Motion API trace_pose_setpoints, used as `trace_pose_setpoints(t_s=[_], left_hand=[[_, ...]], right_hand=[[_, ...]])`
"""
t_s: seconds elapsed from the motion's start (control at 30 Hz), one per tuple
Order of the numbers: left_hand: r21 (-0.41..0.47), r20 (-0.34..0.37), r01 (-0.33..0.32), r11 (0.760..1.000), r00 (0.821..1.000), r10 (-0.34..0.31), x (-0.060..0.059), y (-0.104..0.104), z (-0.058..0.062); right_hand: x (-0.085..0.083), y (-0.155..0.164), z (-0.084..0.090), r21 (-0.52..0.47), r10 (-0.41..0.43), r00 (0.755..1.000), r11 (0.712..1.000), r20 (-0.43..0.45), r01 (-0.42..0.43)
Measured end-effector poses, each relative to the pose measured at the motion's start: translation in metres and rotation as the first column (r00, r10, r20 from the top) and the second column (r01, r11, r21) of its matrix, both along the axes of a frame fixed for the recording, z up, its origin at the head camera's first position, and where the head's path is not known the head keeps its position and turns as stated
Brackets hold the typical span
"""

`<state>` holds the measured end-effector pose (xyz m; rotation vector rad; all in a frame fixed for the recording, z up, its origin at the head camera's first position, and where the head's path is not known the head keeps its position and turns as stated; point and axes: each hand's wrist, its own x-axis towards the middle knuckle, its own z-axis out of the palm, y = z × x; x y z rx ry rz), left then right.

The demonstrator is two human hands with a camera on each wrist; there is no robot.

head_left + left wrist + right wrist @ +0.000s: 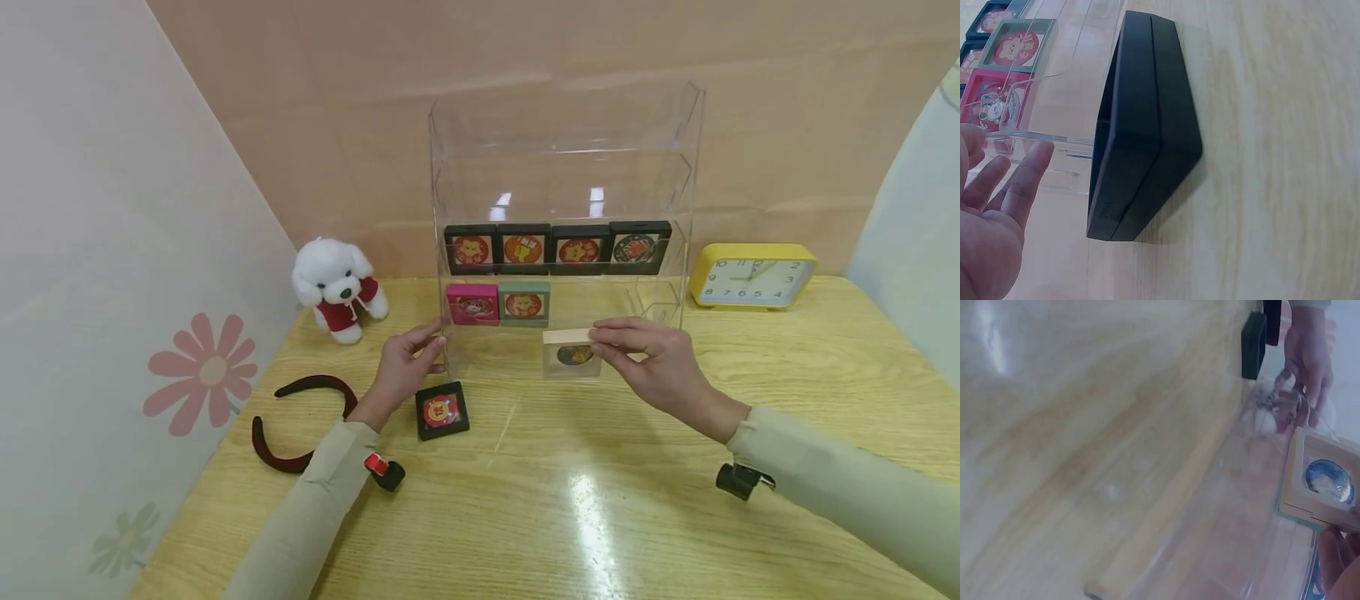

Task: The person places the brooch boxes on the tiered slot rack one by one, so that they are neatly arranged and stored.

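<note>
A clear acrylic display rack (566, 179) stands on the table, its tiers stepped. My left hand (405, 365) holds the rack's lower left side edge between thumb and fingers. In front of the rack, my right hand (651, 362) pinches a beige square display box (558, 364) by its right end, at the lowest tier. The right wrist view shows a round blue coin-like disc (1329, 481) inside that box. One tier up sit a pink box (472, 305) and a green box (524, 305). Several black boxes (523, 249) line the tier above them.
Another black box (442, 411) with a red round emblem lies near my left hand. A dark headband (330, 382) lies at the left, behind it a white plush dog (333, 283) in red. A yellow clock (752, 275) stands right of the rack.
</note>
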<state>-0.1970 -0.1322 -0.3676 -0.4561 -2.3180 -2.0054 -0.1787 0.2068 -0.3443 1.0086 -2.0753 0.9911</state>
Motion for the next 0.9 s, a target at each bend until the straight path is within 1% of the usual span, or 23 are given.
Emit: trace_pose_setpoints(t_s=[0.23, 0.4, 0.47, 0.7, 0.9], left_hand=[[-0.017, 0.004, -0.012, 1.000, 1.000, 0.012, 0.000, 0.000, 0.000], [-0.023, -0.009, -0.008, 1.000, 1.000, 0.008, 0.000, 0.000, 0.000], [-0.019, -0.013, -0.004, 1.000, 1.000, 0.003, 0.001, 0.000, 0.001], [-0.009, -0.004, -0.002, 1.000, 1.000, 0.002, 0.001, 0.000, 0.001], [0.000, -0.010, 0.009, 1.000, 1.000, -0.009, 0.001, 0.000, 0.001]], right_hand=[[-0.012, 0.007, 0.009, -0.037, -0.067, 0.997, 0.997, -0.038, 0.065], [-0.019, 0.008, 0.016, -0.071, -0.127, 0.990, 0.990, -0.057, 0.122], [-0.022, 0.008, 0.019, -0.075, -0.148, 0.987, 0.987, -0.057, 0.144], [-0.033, 0.007, 0.025, -0.104, -0.201, 0.979, 0.974, -0.015, 0.199], [-0.043, 0.006, 0.026, -0.104, -0.225, 0.974, 0.970, -0.032, 0.220]])
